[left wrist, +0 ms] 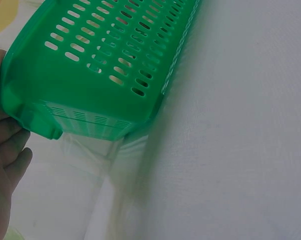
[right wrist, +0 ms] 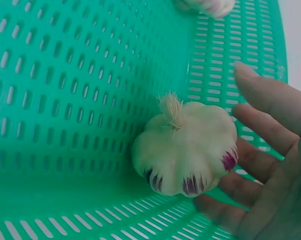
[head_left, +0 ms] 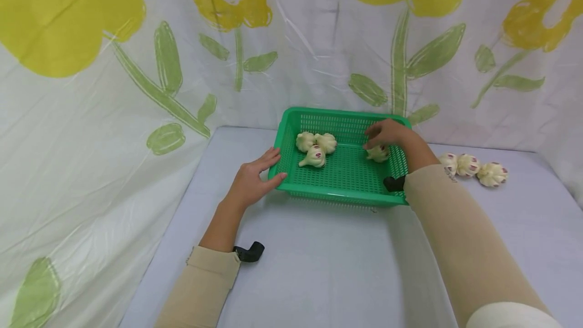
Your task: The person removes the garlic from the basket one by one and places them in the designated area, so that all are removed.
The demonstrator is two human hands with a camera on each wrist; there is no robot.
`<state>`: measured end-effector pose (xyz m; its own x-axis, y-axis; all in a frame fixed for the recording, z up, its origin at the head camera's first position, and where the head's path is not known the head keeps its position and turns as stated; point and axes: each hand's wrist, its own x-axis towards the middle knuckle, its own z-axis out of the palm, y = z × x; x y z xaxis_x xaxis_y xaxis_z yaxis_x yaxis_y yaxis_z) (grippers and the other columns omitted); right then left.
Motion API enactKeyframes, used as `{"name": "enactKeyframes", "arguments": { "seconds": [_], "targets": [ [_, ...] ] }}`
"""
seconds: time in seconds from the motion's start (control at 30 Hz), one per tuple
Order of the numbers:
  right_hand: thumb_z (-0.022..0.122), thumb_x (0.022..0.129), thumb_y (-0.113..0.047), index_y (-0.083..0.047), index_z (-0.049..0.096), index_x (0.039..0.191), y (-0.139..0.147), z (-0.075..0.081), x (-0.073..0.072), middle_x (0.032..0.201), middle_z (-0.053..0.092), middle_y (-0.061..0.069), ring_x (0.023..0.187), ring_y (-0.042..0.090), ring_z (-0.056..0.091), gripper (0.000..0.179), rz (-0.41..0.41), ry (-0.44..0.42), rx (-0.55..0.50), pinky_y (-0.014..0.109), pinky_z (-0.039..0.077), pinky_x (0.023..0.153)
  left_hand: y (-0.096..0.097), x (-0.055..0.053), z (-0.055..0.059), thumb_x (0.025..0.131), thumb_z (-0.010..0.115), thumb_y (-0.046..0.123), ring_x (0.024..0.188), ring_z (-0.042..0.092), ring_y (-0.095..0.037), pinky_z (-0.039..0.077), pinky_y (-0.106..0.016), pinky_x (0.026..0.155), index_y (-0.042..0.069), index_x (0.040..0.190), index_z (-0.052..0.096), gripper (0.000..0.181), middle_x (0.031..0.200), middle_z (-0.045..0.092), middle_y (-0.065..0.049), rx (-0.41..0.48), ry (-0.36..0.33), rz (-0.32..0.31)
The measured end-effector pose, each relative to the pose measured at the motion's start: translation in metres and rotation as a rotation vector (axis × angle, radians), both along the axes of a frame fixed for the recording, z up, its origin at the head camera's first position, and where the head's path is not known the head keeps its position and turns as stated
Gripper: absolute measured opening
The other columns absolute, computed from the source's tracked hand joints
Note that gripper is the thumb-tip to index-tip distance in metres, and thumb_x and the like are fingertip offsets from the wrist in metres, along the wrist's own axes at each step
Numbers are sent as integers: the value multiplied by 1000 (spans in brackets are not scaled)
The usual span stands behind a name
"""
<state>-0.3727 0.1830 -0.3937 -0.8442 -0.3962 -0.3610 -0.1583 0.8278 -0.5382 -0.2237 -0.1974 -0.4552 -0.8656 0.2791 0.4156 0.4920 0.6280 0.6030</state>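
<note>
A green slotted plastic basket (head_left: 341, 196) stands on the table. My left hand (head_left: 250, 181) rests against its left rim near the front corner, fingers extended. In the left wrist view the left hand (left wrist: 5, 160) lies beside the basket's corner (left wrist: 50, 95). Inside the basket at the right, my right hand (head_left: 389, 132) is over a garlic bulb (head_left: 378, 155). The right wrist view has this bulb (right wrist: 190, 145), with a root tuft and purple marks, beside the loosely spread fingers of the right hand (right wrist: 270, 170); the thumb stands away from it.
Three garlic bulbs (head_left: 314, 157) lie together at the basket's left. More bulbs (head_left: 492, 174) lie in a row on the white table (head_left: 328, 267), right of the basket. A white curtain (head_left: 309, 65) with yellow flowers hangs behind.
</note>
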Motion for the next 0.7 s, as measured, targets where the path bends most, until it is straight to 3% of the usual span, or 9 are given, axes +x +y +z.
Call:
{"name": "enactKeyframes", "arguments": {
  "seconds": [0.27,0.43,0.7],
  "targets": [
    [75,87,-28,0,41,148,2,-7,-2,150,40,27,137,46,38,76,93,-49,84,57,41,106,0,0,-1,89,74,30,139,45,-17,44,-43,108,4,135,59,55,145,53,-3,7,9,-3],
    [77,83,-24,0,44,146,2,-12,-2,148,43,26,134,44,42,75,111,-53,111,56,41,106,0,1,0,89,74,30,139,45,-17,43,-43,108,4,135,59,55,145,53,-3,7,5,-2],
    [79,81,-18,-3,36,152,2,-17,-5,150,39,28,133,43,43,84,132,-111,70,57,40,107,0,1,0,89,74,31,139,45,-17,44,-43,108,4,135,60,56,145,53,-3,3,18,-3]
  ]
}}
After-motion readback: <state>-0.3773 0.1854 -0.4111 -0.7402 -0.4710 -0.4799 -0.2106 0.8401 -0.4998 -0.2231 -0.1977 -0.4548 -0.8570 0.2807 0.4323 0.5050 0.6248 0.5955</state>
